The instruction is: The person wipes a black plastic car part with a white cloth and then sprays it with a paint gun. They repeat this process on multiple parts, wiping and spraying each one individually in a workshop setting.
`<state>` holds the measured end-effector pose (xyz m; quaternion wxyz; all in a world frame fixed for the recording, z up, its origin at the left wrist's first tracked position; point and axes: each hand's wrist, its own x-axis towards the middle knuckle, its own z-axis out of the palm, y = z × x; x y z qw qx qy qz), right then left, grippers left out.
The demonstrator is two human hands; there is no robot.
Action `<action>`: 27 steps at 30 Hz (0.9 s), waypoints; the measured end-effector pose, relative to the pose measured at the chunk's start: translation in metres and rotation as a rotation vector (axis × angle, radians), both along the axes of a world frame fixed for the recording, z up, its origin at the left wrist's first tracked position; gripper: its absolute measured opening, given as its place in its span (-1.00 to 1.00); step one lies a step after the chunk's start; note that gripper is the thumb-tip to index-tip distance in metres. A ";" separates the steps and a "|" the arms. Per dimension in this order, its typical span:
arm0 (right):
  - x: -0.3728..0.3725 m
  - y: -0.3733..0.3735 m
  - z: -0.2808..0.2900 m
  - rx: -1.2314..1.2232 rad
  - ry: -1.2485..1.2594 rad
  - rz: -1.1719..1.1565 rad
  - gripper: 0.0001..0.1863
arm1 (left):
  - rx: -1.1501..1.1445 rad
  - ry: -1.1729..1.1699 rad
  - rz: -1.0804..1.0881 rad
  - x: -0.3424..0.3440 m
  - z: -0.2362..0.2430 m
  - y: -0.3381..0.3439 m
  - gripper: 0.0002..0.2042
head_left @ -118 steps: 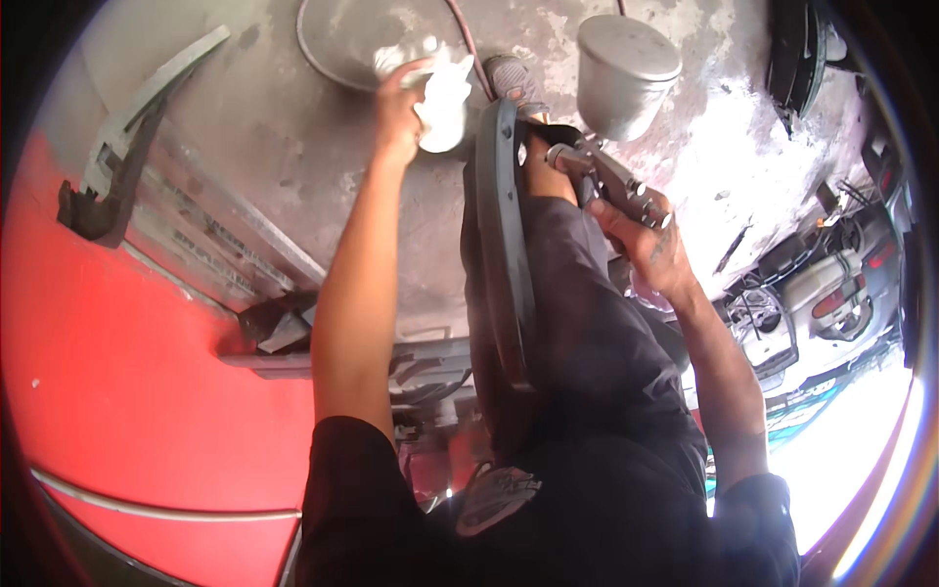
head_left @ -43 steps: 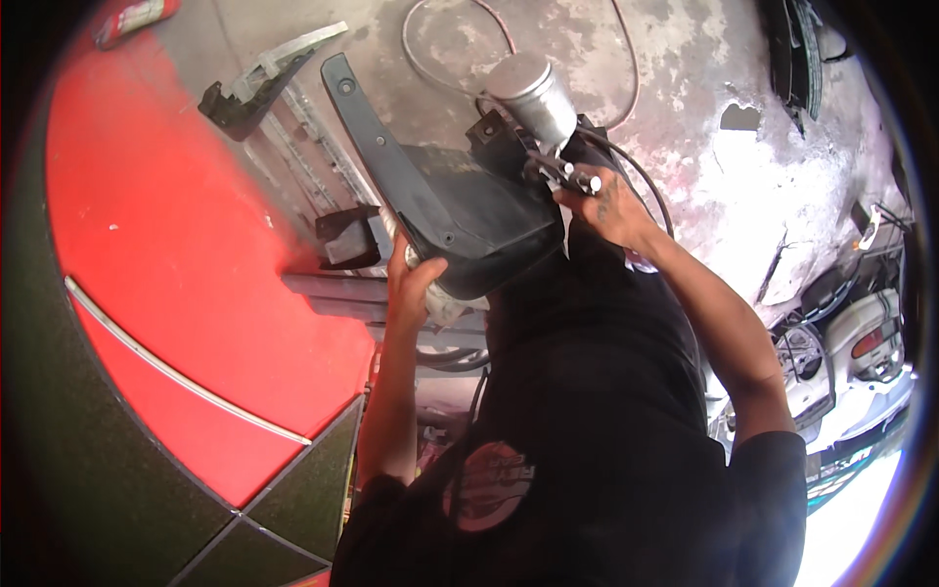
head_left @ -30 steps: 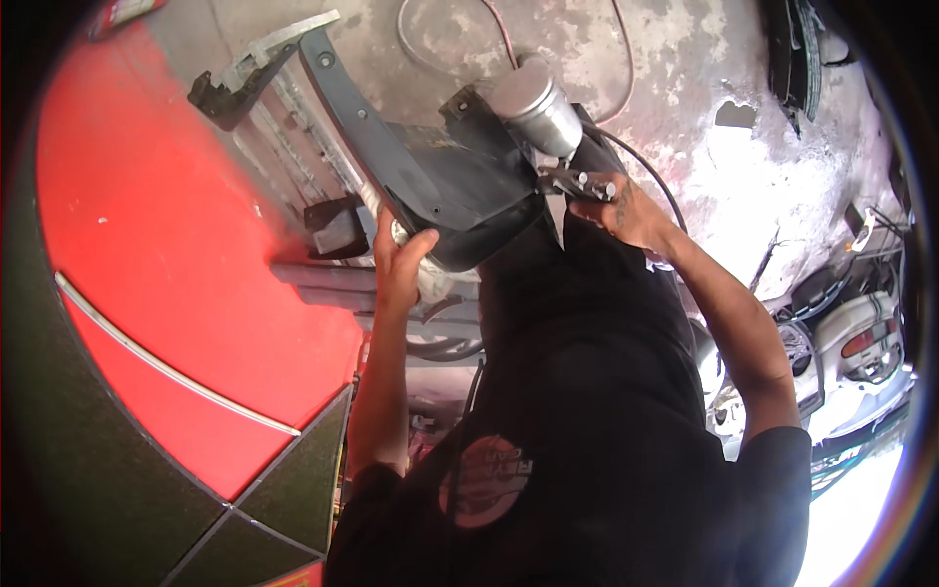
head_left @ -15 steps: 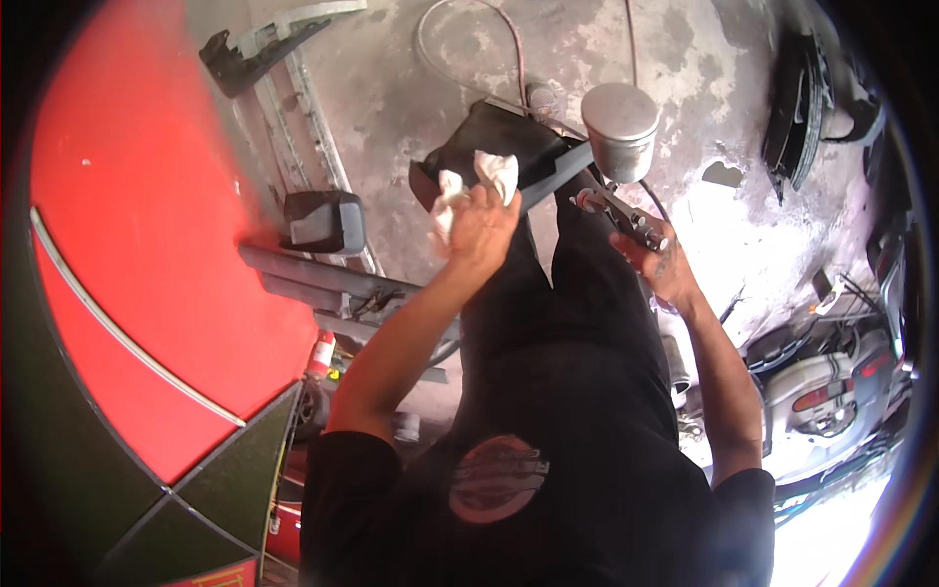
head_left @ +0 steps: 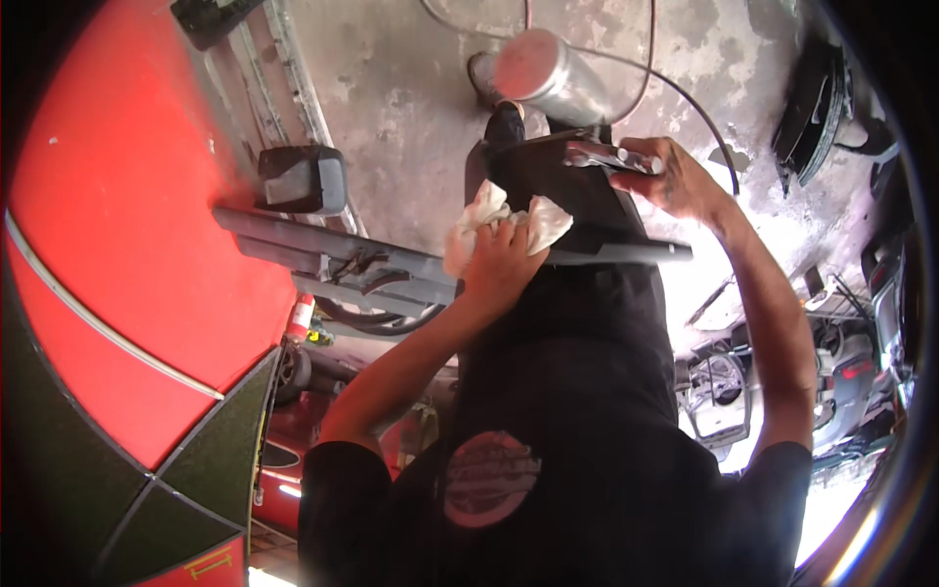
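My right hand is closed round the handle of a metal spray gun. The gun's silver cup leans over to the left, beyond the hand. In my left hand is a crumpled white cloth, with two ends standing up past the fingers. Under the cloth and the gun lies a black plastic-looking panel with a grey edge strip, in front of my legs. The cloth seems to be at or just above the panel's left side; contact is hard to tell.
A long dark trim piece and a black mirror housing sit to the left, by a large red panel. A hose trails over the stained floor. Black curved parts lie far right, and a wheel rim near right.
The spray gun has tipped, its cup swinging from upright to leaning left. My right hand has risen in view. My left hand with the cloth has shifted right, and the panel now lies differently.
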<state>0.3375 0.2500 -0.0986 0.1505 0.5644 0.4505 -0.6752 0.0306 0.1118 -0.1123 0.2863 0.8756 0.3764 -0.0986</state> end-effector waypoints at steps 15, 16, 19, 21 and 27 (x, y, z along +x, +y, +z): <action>-0.049 -0.036 -0.015 -0.127 0.005 -0.205 -0.47 | -0.379 -0.123 0.156 -0.069 -0.002 -0.002 -0.56; -0.045 -0.041 -0.015 -0.091 -0.009 -0.177 -0.44 | -0.359 -0.118 0.138 -0.067 -0.002 0.000 -0.56; -0.027 -0.030 0.001 -0.182 0.121 0.006 -0.64 | -0.243 -0.058 -0.003 -0.063 0.002 -0.001 -0.55; -0.021 -0.027 0.015 -0.240 0.092 0.073 -0.69 | -0.228 -0.035 -0.019 -0.061 0.005 0.005 -0.57; 0.007 -0.021 0.057 -0.146 0.145 -0.076 -0.56 | -0.136 -0.015 -0.031 -0.046 0.012 0.019 -0.67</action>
